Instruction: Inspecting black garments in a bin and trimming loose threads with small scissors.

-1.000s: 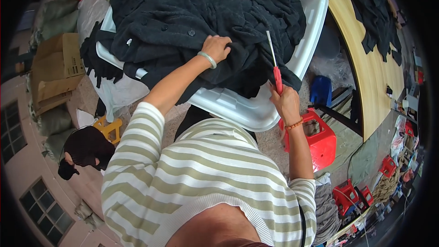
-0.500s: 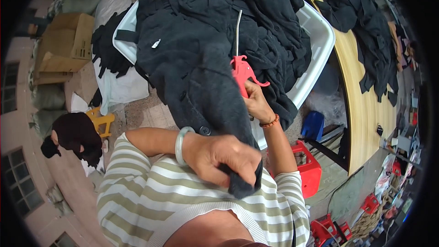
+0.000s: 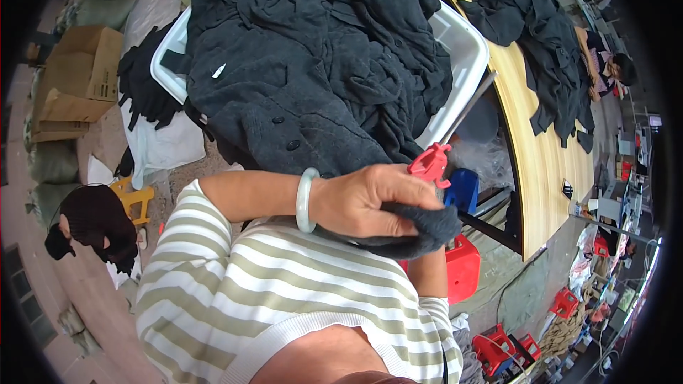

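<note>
My left hand [image 3: 370, 203], with a pale green bangle [image 3: 306, 200] on the wrist, is closed on a fold of a dark grey buttoned garment [image 3: 299, 99]. The hand pulls that fold up close to my striped top. The garment trails back onto a heap of dark clothes in a white plastic tub [image 3: 466, 46]. A red-handled tool [image 3: 429, 165] with a long thin metal blade sticks up just behind my left fingers. My right forearm [image 3: 429, 281] rises under the cloth, and the right hand itself is hidden behind the left hand and the fabric.
A curved wooden table [image 3: 541, 156] at the right carries more dark garments [image 3: 530, 7]. Red stools [image 3: 462, 267] and a blue one [image 3: 464, 188] stand below it. Cardboard boxes [image 3: 78, 82] lie at the left. One person crouches at lower left [image 3: 89, 220], another sits far right [image 3: 620, 67].
My left hand went from the pile to gripping the garment and pulled it toward my chest. The right hand with the red tool dropped closer and is now covered by the left hand.
</note>
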The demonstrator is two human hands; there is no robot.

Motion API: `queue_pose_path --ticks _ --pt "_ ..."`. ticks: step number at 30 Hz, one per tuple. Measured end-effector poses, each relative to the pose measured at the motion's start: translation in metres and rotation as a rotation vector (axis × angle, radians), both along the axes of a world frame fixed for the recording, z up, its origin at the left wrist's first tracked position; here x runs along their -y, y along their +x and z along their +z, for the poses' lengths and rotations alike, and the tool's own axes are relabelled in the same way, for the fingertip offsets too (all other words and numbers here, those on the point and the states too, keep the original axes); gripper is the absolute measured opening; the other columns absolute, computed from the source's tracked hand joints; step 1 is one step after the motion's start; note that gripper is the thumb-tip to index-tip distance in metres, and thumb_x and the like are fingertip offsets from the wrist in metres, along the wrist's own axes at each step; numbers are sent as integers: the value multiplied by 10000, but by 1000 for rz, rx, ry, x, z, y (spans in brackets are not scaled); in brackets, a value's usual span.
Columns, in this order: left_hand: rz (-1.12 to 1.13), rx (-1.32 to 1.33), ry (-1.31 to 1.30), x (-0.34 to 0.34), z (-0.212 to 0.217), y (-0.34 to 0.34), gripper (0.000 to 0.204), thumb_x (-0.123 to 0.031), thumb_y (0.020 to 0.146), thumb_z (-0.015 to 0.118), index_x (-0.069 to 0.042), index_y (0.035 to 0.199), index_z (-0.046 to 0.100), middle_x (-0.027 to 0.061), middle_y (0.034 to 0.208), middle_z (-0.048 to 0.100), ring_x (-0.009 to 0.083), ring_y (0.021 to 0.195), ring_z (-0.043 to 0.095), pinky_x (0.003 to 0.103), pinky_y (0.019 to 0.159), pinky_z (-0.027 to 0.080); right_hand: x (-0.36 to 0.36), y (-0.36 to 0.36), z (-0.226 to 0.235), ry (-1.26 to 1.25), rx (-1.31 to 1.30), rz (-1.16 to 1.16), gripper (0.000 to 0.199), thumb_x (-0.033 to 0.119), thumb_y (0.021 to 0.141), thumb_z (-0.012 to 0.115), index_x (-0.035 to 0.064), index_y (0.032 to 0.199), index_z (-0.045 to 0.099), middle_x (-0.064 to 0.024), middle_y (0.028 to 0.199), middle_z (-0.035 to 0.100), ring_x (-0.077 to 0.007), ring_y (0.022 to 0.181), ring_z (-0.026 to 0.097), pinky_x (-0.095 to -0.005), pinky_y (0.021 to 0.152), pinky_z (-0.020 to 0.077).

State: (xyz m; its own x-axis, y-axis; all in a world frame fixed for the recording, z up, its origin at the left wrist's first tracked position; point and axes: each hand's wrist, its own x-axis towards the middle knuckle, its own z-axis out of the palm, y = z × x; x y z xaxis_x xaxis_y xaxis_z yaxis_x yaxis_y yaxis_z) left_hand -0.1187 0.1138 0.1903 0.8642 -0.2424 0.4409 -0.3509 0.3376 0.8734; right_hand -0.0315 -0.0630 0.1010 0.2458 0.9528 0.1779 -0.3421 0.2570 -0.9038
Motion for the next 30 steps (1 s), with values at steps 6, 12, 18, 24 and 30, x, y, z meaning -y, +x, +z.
queue_pose_path --ticks 6,12,18,24,30 --pt "127 -158 -247 1 8 23 301 9 874 635 24 1175 618 80 1075 683 100 993 606 262 910 475 19 15 -49 -174 1037 -481 476 166 887 644 20 1319 506 -146 1363 506 -267 1266 484 -422 1091 337" --pt "335 96 -378 -25 77 79 200 -41 897 630 -4 1090 666 32 971 701 84 882 644 226 799 522 -47 5 -49 180 -337 -175 443 122 825 710 -41 1209 562 -136 1258 571 -239 1137 517 -348 1023 387" --pt "653 386 156 -53 74 99 210 -80 846 687 3 1040 680 83 932 715 110 840 659 253 791 521 0 60 -84 -329 343 -798 366 77 833 659 -46 1168 578 -132 1207 587 -212 1109 535 -334 961 411" --pt "798 61 423 -77 -24 36 278 -12 779 666 1 1056 650 172 1029 683 266 966 671 306 854 513 118 116 43 -282 488 -1742 447 45 848 626 -17 1266 479 -141 1127 620 -165 899 630 -223 610 506" --pt "651 108 688 -33 -35 23 677 -235 697 782 -115 1306 511 121 1024 595 330 912 638 395 804 514 117 94 141 -258 836 -1744 251 192 963 556 -5 1114 594 -100 1083 583 -164 920 558 -299 847 437"
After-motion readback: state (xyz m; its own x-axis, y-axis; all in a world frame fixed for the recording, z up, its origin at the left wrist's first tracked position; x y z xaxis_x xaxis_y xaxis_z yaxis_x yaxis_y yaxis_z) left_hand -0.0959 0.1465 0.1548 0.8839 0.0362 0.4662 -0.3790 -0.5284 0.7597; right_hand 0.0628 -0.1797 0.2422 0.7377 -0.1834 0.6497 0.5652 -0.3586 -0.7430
